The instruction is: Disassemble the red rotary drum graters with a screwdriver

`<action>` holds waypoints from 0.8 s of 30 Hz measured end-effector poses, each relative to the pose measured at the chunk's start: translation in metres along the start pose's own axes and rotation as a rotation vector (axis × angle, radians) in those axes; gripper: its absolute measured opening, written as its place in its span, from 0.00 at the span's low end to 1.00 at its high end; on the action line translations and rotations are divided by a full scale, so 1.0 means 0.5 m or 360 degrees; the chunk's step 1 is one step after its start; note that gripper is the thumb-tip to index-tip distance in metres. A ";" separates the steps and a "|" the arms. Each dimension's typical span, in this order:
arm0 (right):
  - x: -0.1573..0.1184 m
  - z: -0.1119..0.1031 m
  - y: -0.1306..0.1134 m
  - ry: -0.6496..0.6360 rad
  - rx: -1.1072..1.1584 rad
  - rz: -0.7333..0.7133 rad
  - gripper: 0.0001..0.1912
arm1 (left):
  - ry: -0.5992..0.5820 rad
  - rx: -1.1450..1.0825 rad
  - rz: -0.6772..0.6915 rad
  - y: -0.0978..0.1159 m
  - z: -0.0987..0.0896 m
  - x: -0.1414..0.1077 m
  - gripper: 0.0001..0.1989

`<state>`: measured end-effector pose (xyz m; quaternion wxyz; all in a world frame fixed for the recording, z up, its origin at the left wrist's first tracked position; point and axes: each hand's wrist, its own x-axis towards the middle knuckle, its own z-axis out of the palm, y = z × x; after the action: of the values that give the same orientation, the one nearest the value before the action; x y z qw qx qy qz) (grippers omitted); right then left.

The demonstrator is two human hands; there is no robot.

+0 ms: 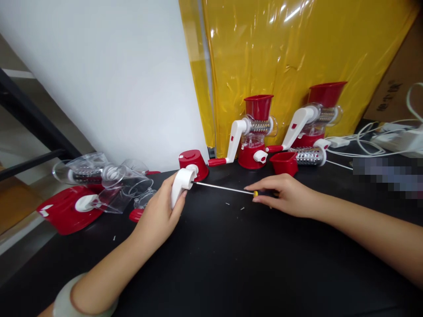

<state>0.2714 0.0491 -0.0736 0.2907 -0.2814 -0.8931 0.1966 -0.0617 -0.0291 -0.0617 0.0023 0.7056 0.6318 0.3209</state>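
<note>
My left hand [163, 204] is closed around a white crank handle [180, 182], its hollow round end turned to the right. In my right hand [284, 193] is a screwdriver [224, 188] with a long metal shaft; the fingers pinch its yellow-tipped handle, mostly hidden by the hand. The shaft runs level to the left, and its tip meets the opening of the crank handle. Below the shaft, small screws [242, 208] lie on the black table [251, 264]. Right behind the crank handle sits a red base [194, 163] with a white knob.
Two assembled red-and-white rotary graters [253, 145] stand at the back, with a red hopper [284, 164] and a grater drum [309, 156] near them. At left lie a red grater base [71, 209] and clear plastic parts [112, 198]. White cables [370, 141] are at far right.
</note>
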 end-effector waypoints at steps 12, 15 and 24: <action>0.001 -0.038 -0.018 -0.0319 0.0077 0.0441 0.21 | 0.0053 0.0065 0.0040 0.009 0.002 -0.005 0.24; -0.002 -0.029 -0.028 -0.0296 -0.0243 0.0390 0.18 | 0.0100 0.0020 0.0003 0.005 0.002 -0.004 0.24; -0.017 -0.004 -0.028 0.0454 -0.1086 -0.0047 0.23 | 0.0234 -0.0063 -0.0100 0.007 -0.008 -0.006 0.21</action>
<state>0.2729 0.0334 -0.0686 0.3044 -0.3738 -0.8618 -0.1578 -0.0602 -0.0342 -0.0584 -0.0201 0.6598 0.6456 0.3841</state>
